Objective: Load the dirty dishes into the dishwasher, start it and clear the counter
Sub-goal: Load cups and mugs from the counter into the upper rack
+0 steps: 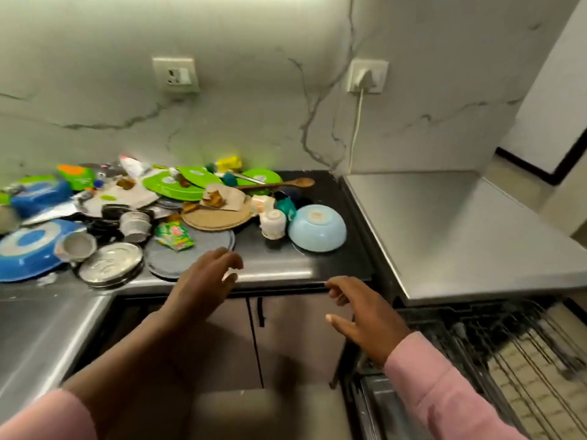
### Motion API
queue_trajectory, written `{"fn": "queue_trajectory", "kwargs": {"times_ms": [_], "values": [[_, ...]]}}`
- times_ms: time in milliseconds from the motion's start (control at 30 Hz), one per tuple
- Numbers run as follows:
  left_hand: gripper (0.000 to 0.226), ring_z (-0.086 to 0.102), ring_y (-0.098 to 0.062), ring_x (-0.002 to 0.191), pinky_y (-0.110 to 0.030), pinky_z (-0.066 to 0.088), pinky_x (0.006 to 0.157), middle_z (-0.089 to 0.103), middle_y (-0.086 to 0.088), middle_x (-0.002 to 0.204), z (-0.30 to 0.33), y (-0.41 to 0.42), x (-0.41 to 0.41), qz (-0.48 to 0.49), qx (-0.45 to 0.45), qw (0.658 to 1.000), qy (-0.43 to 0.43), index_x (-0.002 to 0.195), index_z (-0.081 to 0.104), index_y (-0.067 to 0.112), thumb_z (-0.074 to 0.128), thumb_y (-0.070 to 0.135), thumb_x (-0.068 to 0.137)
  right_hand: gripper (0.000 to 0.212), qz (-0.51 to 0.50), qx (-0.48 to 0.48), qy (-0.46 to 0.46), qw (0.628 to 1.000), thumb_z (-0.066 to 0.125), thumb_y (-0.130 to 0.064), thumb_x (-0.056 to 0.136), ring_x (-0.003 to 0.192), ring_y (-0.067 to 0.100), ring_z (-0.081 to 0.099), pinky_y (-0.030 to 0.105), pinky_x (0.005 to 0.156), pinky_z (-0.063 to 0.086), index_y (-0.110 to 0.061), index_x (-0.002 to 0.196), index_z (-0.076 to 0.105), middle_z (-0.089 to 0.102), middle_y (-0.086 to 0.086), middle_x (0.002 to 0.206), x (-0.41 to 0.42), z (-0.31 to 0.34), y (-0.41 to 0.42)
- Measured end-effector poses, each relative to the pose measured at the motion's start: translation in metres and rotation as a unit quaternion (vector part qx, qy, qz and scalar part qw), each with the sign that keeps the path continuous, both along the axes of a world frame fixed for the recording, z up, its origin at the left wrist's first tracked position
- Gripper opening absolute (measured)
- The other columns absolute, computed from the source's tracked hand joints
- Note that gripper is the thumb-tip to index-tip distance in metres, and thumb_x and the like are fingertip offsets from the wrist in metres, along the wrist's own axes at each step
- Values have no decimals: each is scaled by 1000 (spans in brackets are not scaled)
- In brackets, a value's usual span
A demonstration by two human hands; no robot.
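Dirty dishes crowd the dark surface (317,265) against a marble wall: green plates (178,185), blue bowls (28,249), steel plates (109,265), a grey plate (190,252), paper plates (216,214), a green packet (174,236) and a white cup (272,221). A pale blue bowl (317,228) lies upside down at the heap's right edge, rim on the surface. A wooden spoon (276,184) lies behind it, long axis left to right, bowl end pointing right. The dishwasher rack (521,350) stands pulled out at lower right, under a steel worktop (460,236). The left hand (203,281) hovers at the surface's front edge beside the grey plate, its grip loose, fingers curled, holding nothing. The right hand (362,315) hangs below the edge, its grip wide, fingers spread, touching nothing.
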State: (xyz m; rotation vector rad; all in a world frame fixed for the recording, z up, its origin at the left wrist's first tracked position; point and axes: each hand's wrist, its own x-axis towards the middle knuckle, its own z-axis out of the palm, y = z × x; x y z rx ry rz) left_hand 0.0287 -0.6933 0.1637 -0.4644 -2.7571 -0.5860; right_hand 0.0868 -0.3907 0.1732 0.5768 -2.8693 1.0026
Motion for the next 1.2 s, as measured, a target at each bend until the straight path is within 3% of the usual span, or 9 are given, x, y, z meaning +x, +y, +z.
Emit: {"fn": "queue_trajectory", "kwargs": {"times_ms": [233,467,533,633,733,833,933,1067,1200], "values": [[24,59,-18,88,-35,48,73,55,7,99,10,-54,-29,95,64,993,-4,102,58,21,72,23,82,53,31,-12,13,999,72,-22,83,102,8,54,24,93,46,-24,130,49,54,-5,117,-77,41,-61],[51,56,-21,102,-32,46,81,57,-3,115,-8,-14,-117,64,81,994,-32,121,53,18,77,30,78,47,26,-8,46,999,68,-15,86,105,14,55,28,96,43,-18,129,51,57,0,117,-191,51,-68],[64,50,-23,117,-36,45,93,52,-4,130,-20,15,-156,41,54,996,-52,134,47,21,76,32,78,47,21,2,51,998,66,-9,86,107,15,55,27,96,43,-18,130,52,56,2,118,-237,46,-64],[79,32,-25,136,-39,36,108,32,-4,151,-32,52,-193,9,-78,993,-83,147,33,23,73,29,79,49,20,26,51,998,62,-2,85,111,20,56,29,96,45,-18,130,52,55,4,123,-290,41,-57],[80,21,-25,142,-38,26,115,22,-4,156,-46,67,-222,35,-152,984,-82,148,25,25,70,27,82,59,40,79,37,995,60,1,84,121,20,50,19,98,34,-21,137,46,47,1,138,-346,33,-50],[80,23,-28,138,-39,30,112,19,-3,155,-56,64,-237,41,-153,982,-100,148,22,30,69,28,83,71,60,150,10,987,67,-2,80,128,25,45,30,106,35,-22,142,39,38,1,147,-396,16,-46],[87,29,-26,131,-42,43,101,26,0,149,-57,46,-240,15,-67,987,-146,145,28,32,78,34,73,81,92,189,-43,977,75,-9,76,132,25,40,31,108,31,-21,145,35,35,3,149,-434,-8,-51],[85,44,-20,111,-40,47,90,45,0,130,-43,8,-231,62,56,989,-120,134,39,26,78,47,62,90,128,162,-121,971,81,-12,69,133,26,40,28,105,32,-18,145,34,38,6,148,-458,-34,-64],[82,45,-20,110,-30,37,85,47,-3,126,-15,-23,-233,109,67,989,-69,130,48,19,86,44,61,91,124,117,-131,977,90,-21,58,122,24,45,25,97,36,-16,136,42,45,8,137,-469,-45,-74]]}}
